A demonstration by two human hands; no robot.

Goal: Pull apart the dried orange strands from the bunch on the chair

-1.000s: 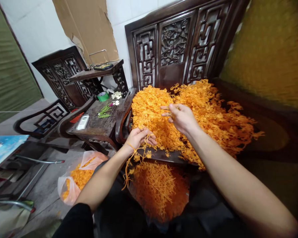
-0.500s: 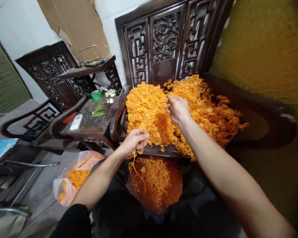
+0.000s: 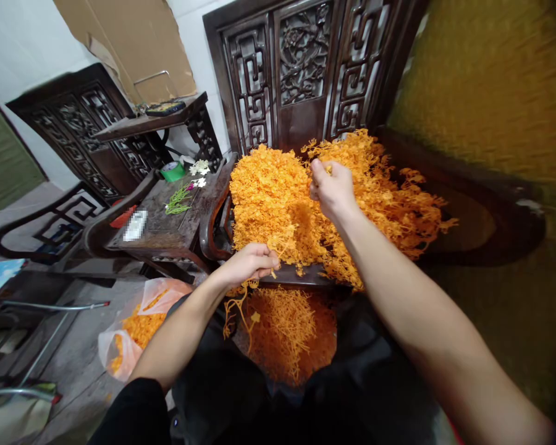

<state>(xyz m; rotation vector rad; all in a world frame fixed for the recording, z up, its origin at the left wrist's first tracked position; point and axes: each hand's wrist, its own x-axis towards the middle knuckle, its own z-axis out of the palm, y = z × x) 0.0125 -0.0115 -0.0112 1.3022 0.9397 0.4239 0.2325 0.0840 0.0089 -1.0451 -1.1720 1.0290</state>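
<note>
Orange branching pieces lie in a large pile (image 3: pixel 269 198) on the dark wooden seat, with a looser, stringy part (image 3: pixel 380 198) on the right. My left hand (image 3: pixel 256 264) is closed on an orange sprig (image 3: pixel 241 309) at the pile's front edge; its thin stems hang below the fingers. Over the middle of the pile, my right hand (image 3: pixel 331 185) is closed, fingertips pinched together; what they hold, if anything, is too small to name. Beneath the seat's edge, more orange stems (image 3: pixel 290 327) fill a reddish container between my knees.
A plastic bag (image 3: pixel 120 352) with orange pieces stands on the floor at the left. Green tape (image 3: pixel 172 171), white flowers (image 3: pixel 199 167) and green stems (image 3: pixel 178 201) lie on a small wooden table (image 3: pixel 189 228). A phone (image 3: pixel 165 109) rests on a higher shelf.
My right hand has drawn its fingers together and turned slightly over the pile. My left hand stays by the front edge, and the hanging stems have swung left. The view has shifted slightly.
</note>
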